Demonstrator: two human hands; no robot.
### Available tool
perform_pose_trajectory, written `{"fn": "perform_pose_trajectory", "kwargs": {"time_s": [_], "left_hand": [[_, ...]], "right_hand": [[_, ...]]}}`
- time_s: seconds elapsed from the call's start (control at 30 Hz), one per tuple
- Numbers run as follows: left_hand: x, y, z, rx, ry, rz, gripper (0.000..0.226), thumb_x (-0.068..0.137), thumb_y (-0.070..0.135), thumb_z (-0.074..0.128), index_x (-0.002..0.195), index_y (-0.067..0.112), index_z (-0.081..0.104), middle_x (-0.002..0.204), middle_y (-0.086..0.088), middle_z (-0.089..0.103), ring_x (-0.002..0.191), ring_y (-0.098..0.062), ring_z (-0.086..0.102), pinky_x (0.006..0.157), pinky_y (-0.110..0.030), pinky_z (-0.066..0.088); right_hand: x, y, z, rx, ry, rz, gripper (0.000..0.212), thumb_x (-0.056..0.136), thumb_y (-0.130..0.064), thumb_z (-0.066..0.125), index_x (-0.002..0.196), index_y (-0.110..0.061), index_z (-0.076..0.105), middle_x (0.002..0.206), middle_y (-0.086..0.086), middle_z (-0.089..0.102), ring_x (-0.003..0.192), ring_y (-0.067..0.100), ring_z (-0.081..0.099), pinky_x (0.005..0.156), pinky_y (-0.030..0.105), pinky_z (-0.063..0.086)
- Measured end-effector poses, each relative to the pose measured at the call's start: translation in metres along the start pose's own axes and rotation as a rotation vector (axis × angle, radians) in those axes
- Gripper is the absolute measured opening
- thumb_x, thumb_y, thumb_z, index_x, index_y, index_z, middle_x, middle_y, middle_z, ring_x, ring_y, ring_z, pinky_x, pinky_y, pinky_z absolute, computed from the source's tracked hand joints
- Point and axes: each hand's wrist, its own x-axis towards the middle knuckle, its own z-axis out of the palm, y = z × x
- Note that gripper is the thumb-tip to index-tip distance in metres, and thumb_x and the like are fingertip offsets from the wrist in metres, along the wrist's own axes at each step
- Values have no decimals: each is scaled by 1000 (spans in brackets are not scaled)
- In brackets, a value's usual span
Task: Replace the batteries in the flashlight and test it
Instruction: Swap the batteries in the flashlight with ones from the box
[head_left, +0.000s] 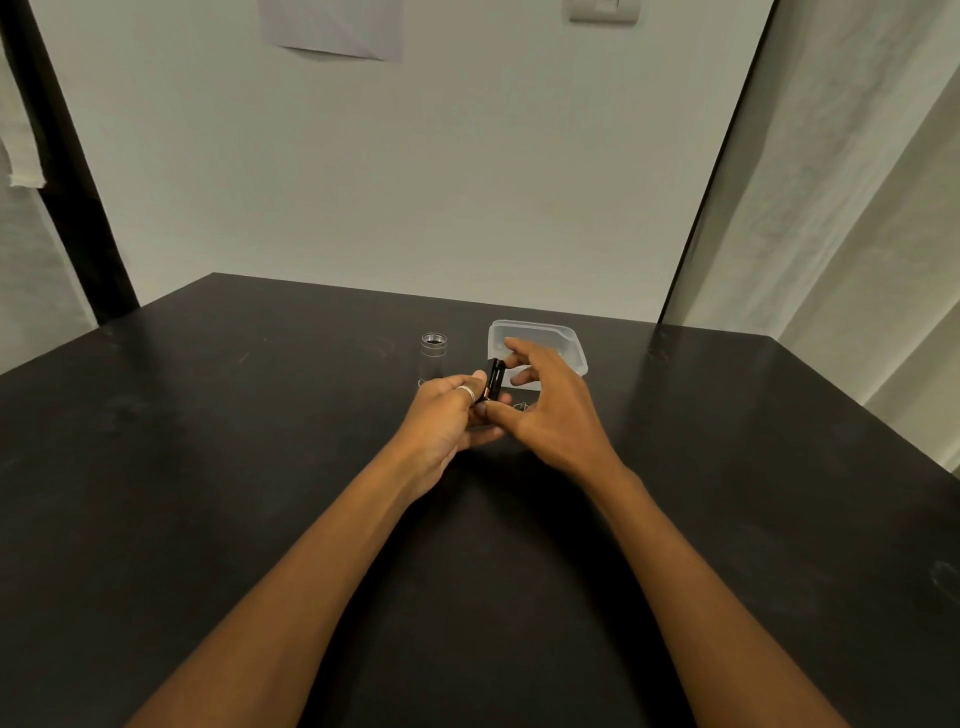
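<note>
Holding: left hand is pinching the black battery holder above the desk.
Reaching: right hand, fingers apart, is closing in.
Waiting: flashlight body is standing upright beside the plastic container.
Advice: steady the holder; check polarity.

— What can't you make out in your left hand?
— Its fingers cover the lower end of the short black cylindrical holder.
— And by your right hand?
— It hides the front of the clear plastic tub; the small metal piece under it is too small to tell.
</note>
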Motion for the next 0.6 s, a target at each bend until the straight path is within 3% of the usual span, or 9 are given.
{"fn": "perform_pose_trajectory", "kwargs": {"time_s": [0.17,0.3,0.37,0.5,0.6], "left_hand": [[-1,0,0,2,1,-6,25,106,12,43,113,2,64,93,-10,72,85,-12,75,68,-29,59],[-2,0,0,-24,23,-11,29,108,17,42,118,0,63,99,-13,76,84,-20,77,68,-29,61],[-2,0,1,-40,36,-25,28,108,18,42,121,0,60,101,-16,75,85,-21,77,67,-28,62],[4,-1,1,-32,38,-42,31,109,19,42,128,1,57,102,-16,76,89,-24,77,65,-28,61],[7,-2,0,-27,38,-51,31,108,21,43,129,2,57,100,-14,78,91,-26,77,65,-29,62]], "right_hand": [[-1,-3,-2,-8,-7,7,69,82,-37,84,142,-25,52,127,-11,60,109,4,60,80,10,49],[12,-3,-23,69,177,94,32,92,-33,73,121,-18,71,114,-9,71,99,-1,65,75,7,47],[27,6,-36,-41,250,119,24,95,-23,69,117,-15,74,109,-3,74,92,1,66,76,7,48],[80,26,-50,-459,-25,152,27,93,-13,63,117,-16,75,115,1,75,103,17,68,93,38,57],[118,28,-49,-660,-215,186,30,89,-6,61,112,-18,76,116,5,74,102,24,69,91,44,59]]}}
